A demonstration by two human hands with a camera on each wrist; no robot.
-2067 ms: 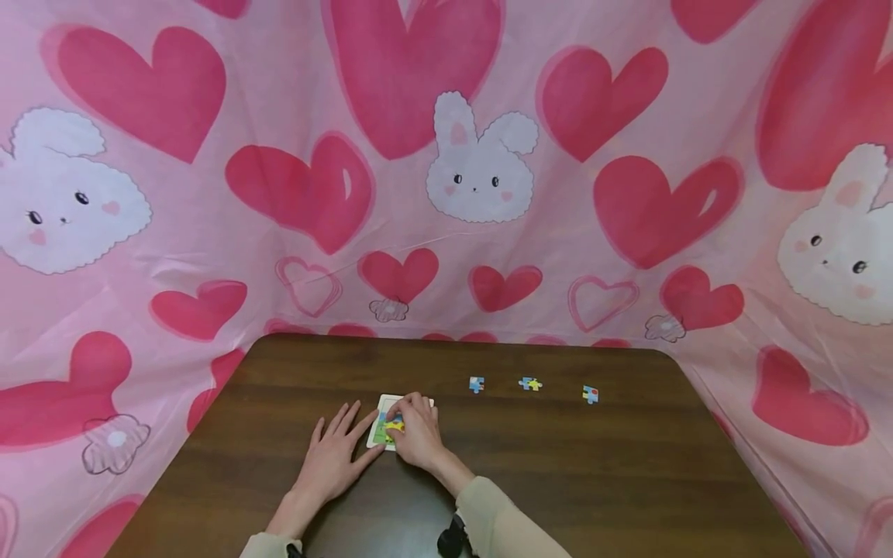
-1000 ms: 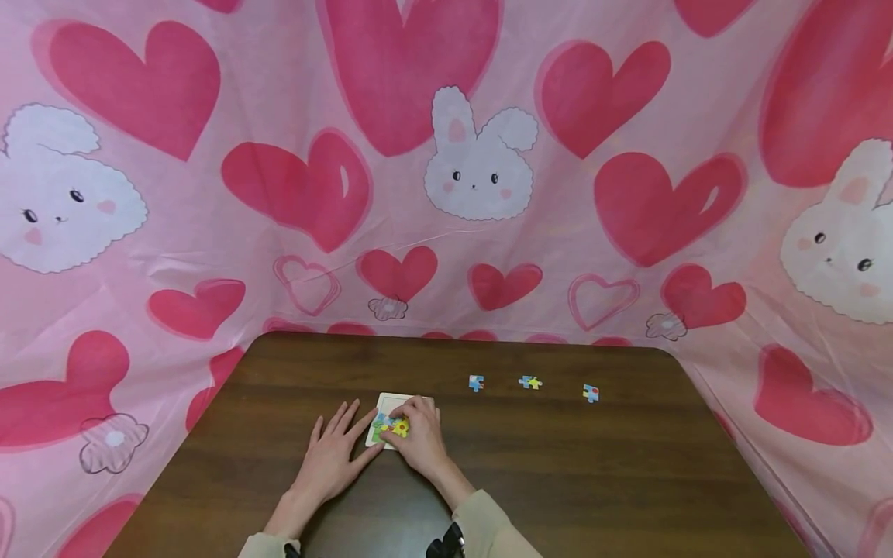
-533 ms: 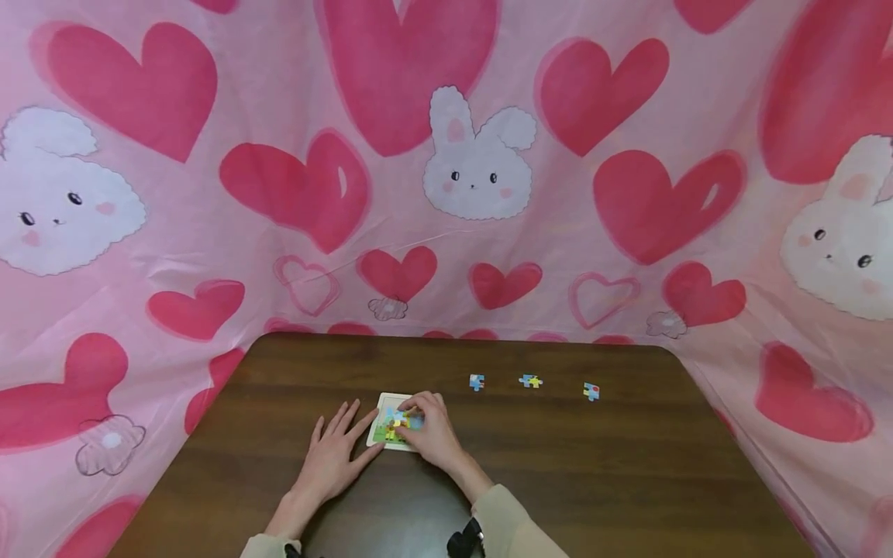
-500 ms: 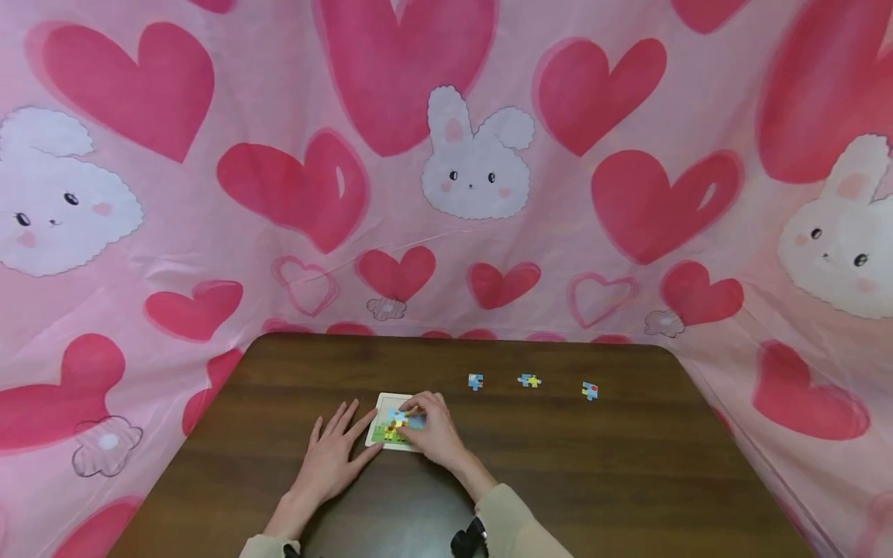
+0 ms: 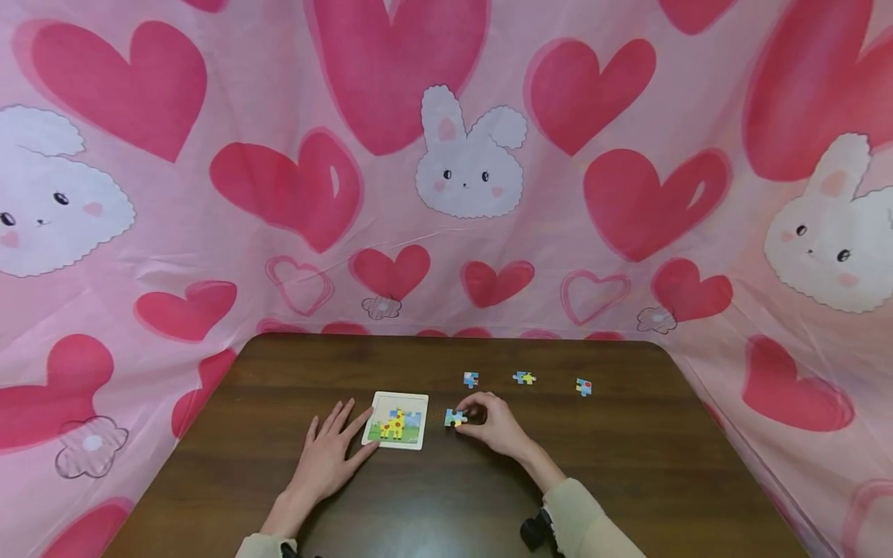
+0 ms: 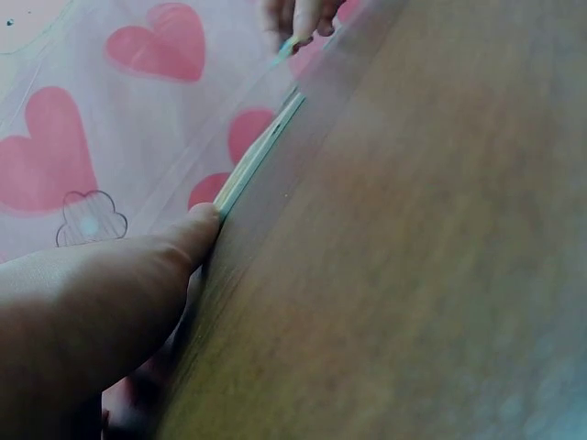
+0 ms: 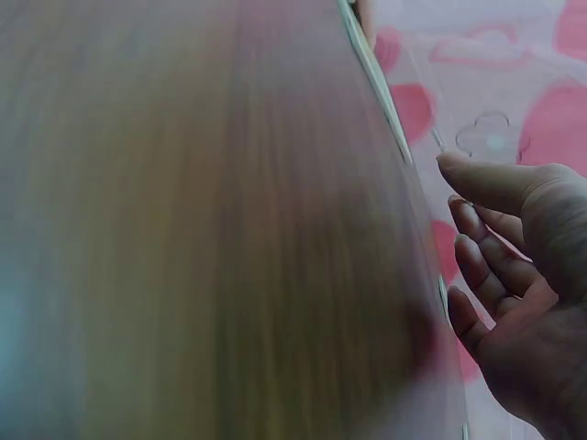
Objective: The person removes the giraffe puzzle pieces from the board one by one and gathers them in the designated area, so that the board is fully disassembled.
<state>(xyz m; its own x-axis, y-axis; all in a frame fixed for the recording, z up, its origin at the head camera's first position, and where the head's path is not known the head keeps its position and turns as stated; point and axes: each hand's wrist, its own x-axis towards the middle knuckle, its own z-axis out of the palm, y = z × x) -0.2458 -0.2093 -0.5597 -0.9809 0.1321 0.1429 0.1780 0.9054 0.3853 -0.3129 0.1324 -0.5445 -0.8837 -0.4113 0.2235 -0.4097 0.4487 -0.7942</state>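
A small jigsaw board (image 5: 423, 422) with a pale rim lies on the table, a yellow giraffe on green and blue pieces showing in it. My left hand (image 5: 324, 459) is spread flat at the board's left side, thumb and index finger against its edge. In the left wrist view the thumb (image 6: 188, 240) touches the rim. To the right of the board, my right hand (image 5: 498, 426) pinches a blue, green and yellow puzzle piece (image 5: 453, 418) between thumb and index finger. That piece is seen only edge-on in the right wrist view.
Farther back on the brown table (image 5: 349, 364) lie three loose pieces: a blue one (image 5: 470, 380), a blue and yellow one (image 5: 525, 378) and a blue one with red (image 5: 584, 387). A pink cloth (image 5: 391, 232) with hearts and rabbits hangs behind the table.
My right hand has moved right, off the board, with a puzzle piece between its fingers, leaving the giraffe picture uncovered. The left hand stays at the board's edge.
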